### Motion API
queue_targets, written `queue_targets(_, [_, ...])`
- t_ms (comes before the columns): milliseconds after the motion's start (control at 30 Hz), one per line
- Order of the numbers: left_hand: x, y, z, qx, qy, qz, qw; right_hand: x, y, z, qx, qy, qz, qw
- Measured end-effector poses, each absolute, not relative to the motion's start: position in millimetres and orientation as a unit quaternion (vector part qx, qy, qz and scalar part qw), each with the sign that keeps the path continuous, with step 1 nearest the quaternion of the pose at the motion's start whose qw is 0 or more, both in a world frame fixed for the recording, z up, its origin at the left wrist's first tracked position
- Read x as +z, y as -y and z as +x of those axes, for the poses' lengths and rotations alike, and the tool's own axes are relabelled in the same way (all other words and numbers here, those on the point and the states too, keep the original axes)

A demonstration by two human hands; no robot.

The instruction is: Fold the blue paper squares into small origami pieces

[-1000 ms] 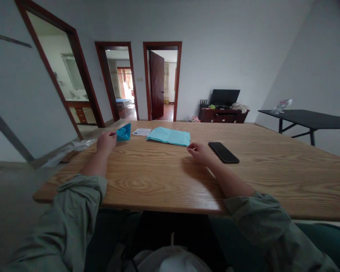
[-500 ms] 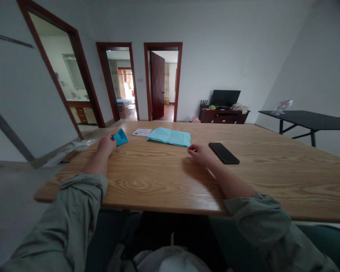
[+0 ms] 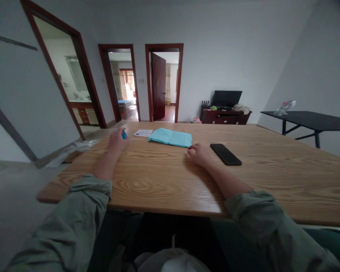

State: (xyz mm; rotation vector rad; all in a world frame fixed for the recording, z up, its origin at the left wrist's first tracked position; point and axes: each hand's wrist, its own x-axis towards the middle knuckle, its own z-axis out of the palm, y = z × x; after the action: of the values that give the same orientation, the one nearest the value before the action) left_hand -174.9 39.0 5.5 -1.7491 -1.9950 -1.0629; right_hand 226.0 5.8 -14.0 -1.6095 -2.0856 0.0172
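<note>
My left hand (image 3: 116, 141) is closed around a small blue folded piece (image 3: 124, 134), mostly hidden behind the fingers. Whether it is paper or thin plastic I cannot tell. Just to its right, a white printed card (image 3: 143, 133) lies flat on the wooden table (image 3: 158, 177). Beyond the card is a light blue folded sheet (image 3: 170, 137) with creases across it. My right hand (image 3: 197, 153) rests by the sheet's near right corner, fingers curled and pinched together; what they hold, if anything, is too small to make out. A black phone (image 3: 225, 154) lies to the right of that hand.
At the far wall stands a dark cabinet (image 3: 226, 116) with a screen (image 3: 227, 98) on top. A black folding table (image 3: 314, 120) is at the right. Clear plastic wrapping (image 3: 73, 151) lies on the floor off the table's left side.
My left hand has moved right and slightly away from me with the blue piece, which now shows less. My right hand stays by the sheet's corner.
</note>
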Motion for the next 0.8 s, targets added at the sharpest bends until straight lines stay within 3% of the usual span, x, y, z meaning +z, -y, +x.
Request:
queue_targets(200, [-11.1, -37.7, -72.5, -0.165, 0.589, -0.788, 0.073, -17.2, -24.0, 204.6, -0.045, 0.784, -0.597, 0.164])
queue_targets(367, [-19.1, -39.7, -43.5, -0.135, 0.571, -0.808, 0.055, -18.1, -42.5, 201.7, -0.052, 0.791, -0.595, 0.133])
queue_targets(800, [-18.3, -48.2, -70.5, -0.088, 0.614, -0.783, -0.038, -19.6, -52.9, 214.6, -0.039, 0.808, -0.583, 0.071])
